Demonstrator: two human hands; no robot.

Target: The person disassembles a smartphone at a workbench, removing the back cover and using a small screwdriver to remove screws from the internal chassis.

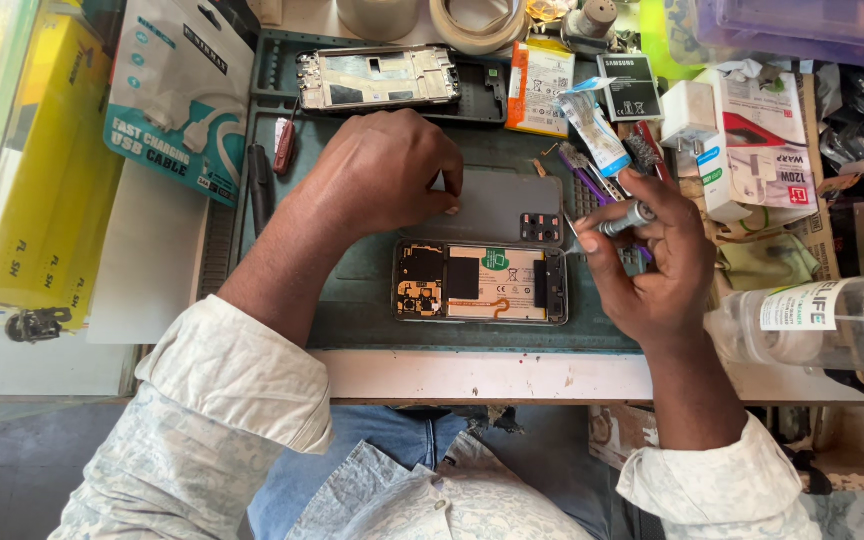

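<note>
Opened phone (480, 284) lies flat; right hand (652, 262) grips metal screwdriver (624, 220).

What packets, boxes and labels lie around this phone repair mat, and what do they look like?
White and teal cable pouch: upper left, beside the mat.
Yellow flat boxes: far left, stacked.
Orange and white flat packet: top centre.
White and red carton: right of the mat.
Clear plastic bottle, white label: lower right, lying down.

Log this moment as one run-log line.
left hand: on grey back cover | right hand: holds screwdriver | opened phone: on mat
</note>
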